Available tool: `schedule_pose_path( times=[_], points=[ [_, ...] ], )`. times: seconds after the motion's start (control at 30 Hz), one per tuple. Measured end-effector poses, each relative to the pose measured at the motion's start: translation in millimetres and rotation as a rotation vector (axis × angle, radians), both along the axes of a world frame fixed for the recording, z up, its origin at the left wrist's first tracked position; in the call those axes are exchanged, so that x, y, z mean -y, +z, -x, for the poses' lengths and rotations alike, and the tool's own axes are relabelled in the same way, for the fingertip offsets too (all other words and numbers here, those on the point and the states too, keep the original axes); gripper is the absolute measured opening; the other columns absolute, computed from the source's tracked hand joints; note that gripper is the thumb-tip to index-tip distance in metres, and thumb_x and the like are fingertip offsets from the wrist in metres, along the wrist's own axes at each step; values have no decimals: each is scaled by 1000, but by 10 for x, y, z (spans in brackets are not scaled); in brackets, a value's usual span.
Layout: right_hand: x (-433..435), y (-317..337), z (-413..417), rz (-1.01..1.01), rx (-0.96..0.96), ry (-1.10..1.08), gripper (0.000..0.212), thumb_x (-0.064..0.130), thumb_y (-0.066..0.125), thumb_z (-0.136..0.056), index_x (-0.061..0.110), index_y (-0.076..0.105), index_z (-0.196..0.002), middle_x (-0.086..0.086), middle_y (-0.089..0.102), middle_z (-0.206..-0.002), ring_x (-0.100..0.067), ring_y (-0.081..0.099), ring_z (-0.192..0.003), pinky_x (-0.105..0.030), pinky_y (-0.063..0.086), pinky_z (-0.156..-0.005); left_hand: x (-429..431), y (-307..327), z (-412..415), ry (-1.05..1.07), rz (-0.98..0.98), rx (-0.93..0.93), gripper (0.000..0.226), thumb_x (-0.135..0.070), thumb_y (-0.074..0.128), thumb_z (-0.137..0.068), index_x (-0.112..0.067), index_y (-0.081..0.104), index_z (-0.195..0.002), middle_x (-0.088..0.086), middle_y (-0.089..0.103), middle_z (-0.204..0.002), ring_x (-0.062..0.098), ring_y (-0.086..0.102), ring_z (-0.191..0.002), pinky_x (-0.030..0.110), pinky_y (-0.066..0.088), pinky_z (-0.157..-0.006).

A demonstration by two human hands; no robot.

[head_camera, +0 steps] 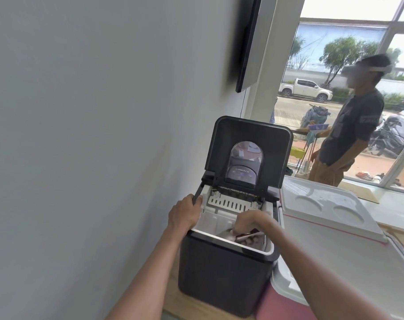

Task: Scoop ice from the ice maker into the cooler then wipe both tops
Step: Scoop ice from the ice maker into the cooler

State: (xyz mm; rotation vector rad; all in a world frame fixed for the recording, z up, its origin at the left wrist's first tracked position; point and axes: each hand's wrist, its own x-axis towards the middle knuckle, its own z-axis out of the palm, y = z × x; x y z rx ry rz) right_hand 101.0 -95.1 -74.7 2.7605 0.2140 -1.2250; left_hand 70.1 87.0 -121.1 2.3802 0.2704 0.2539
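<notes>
- The black ice maker (219,273) stands on a wooden table (187,303) close against a grey wall (81,135), its lid (274,144) raised upright at the back.
- The left hand (185,215) grips the machine's left rear rim, fingers hooked over the edge near the hinge.
- The right hand (249,221) reaches down inside the open top, fingers curled round a dark-red scoop (247,236); blur hides the details.
- The cooler (316,218) sits just beside the ice maker on the right, with two round hollows in its white top.
- Another person (353,125) stands by the window (334,31).
</notes>
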Motion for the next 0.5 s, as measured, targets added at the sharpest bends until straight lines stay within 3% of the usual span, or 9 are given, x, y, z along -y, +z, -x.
schedule_pose_path(
  times=[0.13,0.27,0.4,0.5],
  points=[
    [-48,-154,-60,-150,69,-26,32,28,49,-94,2,65,-85,-4,62,-66,-15,53,-49,-27,45,-55,-9,-6,-2,3,0,-3,44,-54,31,-97,-19,58,-94,2,66,-88,28,61,-83,38,47,-75],
    [-58,-158,22,-280,134,-20,22,16,43,-91,9,64,-86,-5,60,-63,-14,51,-43,-22,39,-43,-17,1,-1,6,-5,1,42,-53,32,-98,-19,58,-94,3,66,-89,28,61,-84,37,46,-74],
    [-10,-231,131,-362,298,71,25,16,41,-81,20,65,-77,-2,65,-70,-18,57,-54,-23,43,-48,-2,21,17,12,-11,-6,43,-53,31,-98,-19,57,-94,3,65,-88,27,60,-82,36,44,-71],
    [11,-259,147,-349,351,100,24,20,41,-82,15,62,-73,-4,63,-67,-21,58,-56,-25,45,-50,-2,28,23,14,-15,-13,42,-52,31,-98,-19,57,-92,2,65,-85,26,60,-80,36,44,-70]
  ],
)
